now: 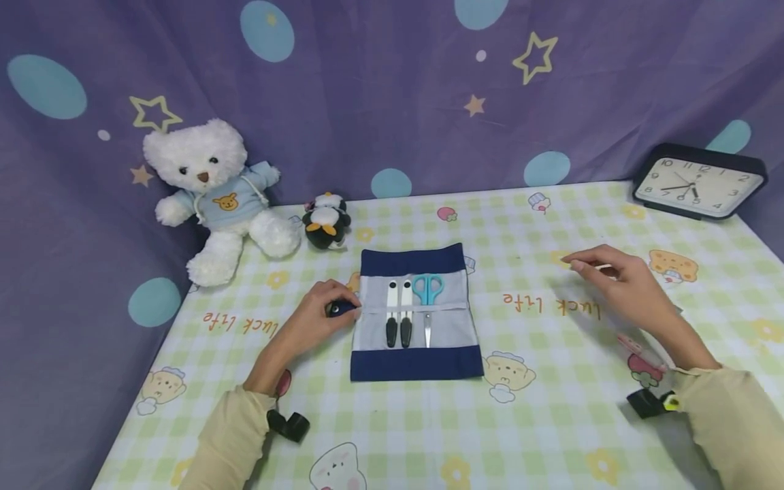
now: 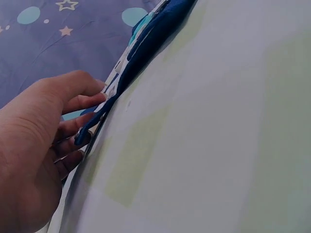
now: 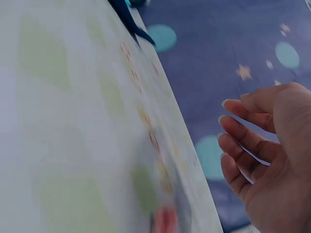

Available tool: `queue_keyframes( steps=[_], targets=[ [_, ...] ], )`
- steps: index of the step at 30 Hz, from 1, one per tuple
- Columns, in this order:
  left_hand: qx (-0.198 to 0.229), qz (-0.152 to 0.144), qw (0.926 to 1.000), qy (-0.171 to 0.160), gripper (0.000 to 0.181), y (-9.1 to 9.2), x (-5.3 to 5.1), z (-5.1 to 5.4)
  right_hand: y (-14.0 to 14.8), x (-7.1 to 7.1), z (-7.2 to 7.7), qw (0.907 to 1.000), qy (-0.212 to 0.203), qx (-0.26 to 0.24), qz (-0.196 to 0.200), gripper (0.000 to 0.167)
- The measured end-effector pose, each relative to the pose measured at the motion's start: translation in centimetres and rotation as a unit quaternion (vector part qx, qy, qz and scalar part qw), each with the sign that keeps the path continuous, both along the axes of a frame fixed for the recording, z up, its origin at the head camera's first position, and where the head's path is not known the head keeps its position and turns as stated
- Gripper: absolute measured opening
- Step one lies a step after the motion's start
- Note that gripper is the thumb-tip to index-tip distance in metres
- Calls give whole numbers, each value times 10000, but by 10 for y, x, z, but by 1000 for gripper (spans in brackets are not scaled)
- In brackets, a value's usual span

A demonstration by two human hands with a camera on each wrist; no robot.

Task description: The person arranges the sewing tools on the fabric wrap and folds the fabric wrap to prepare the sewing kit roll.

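Observation:
A navy and grey fabric tool pouch [image 1: 416, 364] lies unfolded on the table. Under its pale band sit two white tools with black tips [image 1: 392, 333] and turquoise-handled scissors [image 1: 428, 289], side by side. My left hand [image 1: 312, 313] pinches the pouch's left edge, by a navy tab with a snap [image 1: 338, 309]. Seen from the left wrist, the fingers [image 2: 77, 97] meet the cloth edge, which is slightly raised. To the right of the pouch, my right hand [image 1: 625, 279] hovers above the table, holding nothing. Its fingers [image 3: 243, 136] are loosely bent.
A white teddy bear [image 1: 226, 197] in a blue hoodie sits at the back left, beside a penguin plush [image 1: 327, 221]. A black-framed clock [image 1: 698, 184] stands at the back right. Near my right wrist lies a slim pink-and-clear item [image 1: 640, 350], partly hidden.

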State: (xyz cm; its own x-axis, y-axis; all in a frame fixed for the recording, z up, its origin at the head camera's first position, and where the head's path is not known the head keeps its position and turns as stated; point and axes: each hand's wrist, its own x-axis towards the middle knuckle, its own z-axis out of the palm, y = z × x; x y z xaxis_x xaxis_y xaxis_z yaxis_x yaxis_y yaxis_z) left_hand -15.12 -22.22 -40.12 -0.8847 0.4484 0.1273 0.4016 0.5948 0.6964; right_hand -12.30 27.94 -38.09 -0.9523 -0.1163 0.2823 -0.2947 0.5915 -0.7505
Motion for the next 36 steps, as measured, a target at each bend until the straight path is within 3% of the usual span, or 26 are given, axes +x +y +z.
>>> queue_keyframes(
  steps=[13,21,29,36],
  targets=[
    [193,-114,9997,72,12,8,-3,4,75,42,-13,9916,-145,360,-1232,29],
    [335,-267,9989,199,12,23,-5,8,99,55,-31,9728,-461,987,-2046,34],
    [512,-512,9973,136,14,48,-7,7,110,62,-39,9776,-554,1065,-1727,27],
    [362,-844,9953,315,12,71,-10,6,113,64,-45,9740,-893,1047,-1799,35]
  ],
)
